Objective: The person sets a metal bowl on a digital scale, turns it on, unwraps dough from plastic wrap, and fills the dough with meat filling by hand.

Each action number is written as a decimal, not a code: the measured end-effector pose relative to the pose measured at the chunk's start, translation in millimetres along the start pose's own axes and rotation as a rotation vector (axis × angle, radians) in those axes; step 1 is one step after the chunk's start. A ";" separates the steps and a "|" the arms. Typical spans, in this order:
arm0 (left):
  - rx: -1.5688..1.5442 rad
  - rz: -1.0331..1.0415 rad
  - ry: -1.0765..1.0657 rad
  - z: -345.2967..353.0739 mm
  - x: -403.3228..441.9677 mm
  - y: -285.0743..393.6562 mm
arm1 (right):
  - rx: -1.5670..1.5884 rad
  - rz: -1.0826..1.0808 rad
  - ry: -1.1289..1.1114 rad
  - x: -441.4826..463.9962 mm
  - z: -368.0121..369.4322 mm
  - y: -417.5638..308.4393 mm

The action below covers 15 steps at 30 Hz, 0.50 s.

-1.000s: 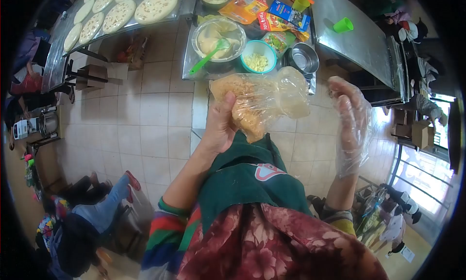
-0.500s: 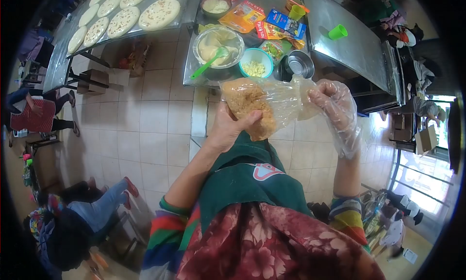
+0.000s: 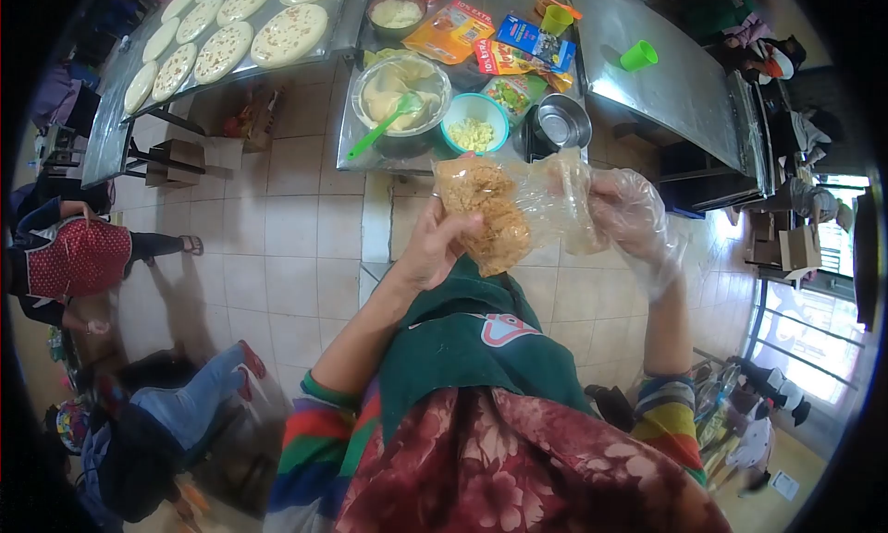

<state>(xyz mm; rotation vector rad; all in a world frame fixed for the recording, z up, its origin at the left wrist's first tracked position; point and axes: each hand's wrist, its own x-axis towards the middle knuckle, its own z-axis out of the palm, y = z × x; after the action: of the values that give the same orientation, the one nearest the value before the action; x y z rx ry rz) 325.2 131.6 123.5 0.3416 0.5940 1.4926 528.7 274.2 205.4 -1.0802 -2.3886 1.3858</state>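
Observation:
A clear plastic bag (image 3: 495,220) of light brown, crumbly food is held up in front of my apron, near the table edge. My bare left hand (image 3: 433,248) is closed around its filled end, thumb across the front. On my right hand (image 3: 634,214) is a loose clear plastic glove, and its fingers grip the bag's slack open end, partly hidden by the plastic. Just beyond the bag stand a turquoise bowl (image 3: 475,123) of pale yellow bits and a lined bowl (image 3: 375,80) of creamy mixture with a green spoon (image 3: 379,131) in it.
Topped flat dough rounds (image 3: 224,52) cover the left table. Food packets (image 3: 453,32), a metal bowl (image 3: 561,122) and a small bowl of white shreds (image 3: 396,13) share the middle table. A green cup (image 3: 638,56) stands on the right table. A person in a red apron (image 3: 83,256) is at left.
The bag's open end has come lower and spread wider, my right fingers moving in at its mouth. The filled end has shifted slightly right. The person in the red apron has moved into fuller view.

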 end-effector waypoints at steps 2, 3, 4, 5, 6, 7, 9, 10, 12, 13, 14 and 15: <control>-0.045 -0.066 0.029 -0.9 12.6 -6.5 | -0.183 -0.014 -0.056 6.3 -6.8 6.2; -0.051 -0.096 0.048 -3.9 20.2 -13.6 | -0.245 -0.029 -0.091 9.0 -7.9 6.9; -0.056 -0.126 0.066 -5.4 26.4 -20.4 | -0.306 -0.043 -0.124 10.5 -8.5 9.0; -0.047 -0.150 0.089 -4.7 32.2 -25.1 | -0.286 -0.049 -0.146 11.9 -9.8 11.4; -0.039 -0.174 0.110 -1.3 38.7 -27.8 | -0.268 -0.056 -0.167 13.4 -11.7 14.2; -0.032 -0.196 0.132 2.1 45.7 -31.1 | -0.250 -0.062 -0.190 14.3 -16.0 19.2; -0.061 -0.243 0.172 3.7 59.6 -41.0 | -0.514 -0.120 -0.164 12.9 -24.7 45.8; -0.075 -0.263 0.193 3.4 67.1 -46.8 | -0.568 -0.140 -0.138 11.0 -29.1 53.4; -0.069 -0.272 0.218 2.6 81.5 -58.7 | -0.642 -0.143 -0.109 9.4 -37.7 64.3; -0.066 -0.272 0.230 1.6 89.3 -64.9 | -0.664 -0.129 -0.106 11.7 -41.2 67.3; -0.058 -0.268 0.228 -0.7 96.5 -72.5 | -0.642 -0.121 -0.123 14.1 -43.7 71.8; -0.051 -0.264 0.226 -3.6 102.9 -81.0 | -0.620 -0.112 -0.140 16.5 -46.1 76.4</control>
<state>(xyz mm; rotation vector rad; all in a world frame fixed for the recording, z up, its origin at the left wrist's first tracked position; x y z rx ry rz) 387.5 227.1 58.9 0.0512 0.7489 1.2964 577.1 339.8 165.6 -0.9614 -3.0281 0.7088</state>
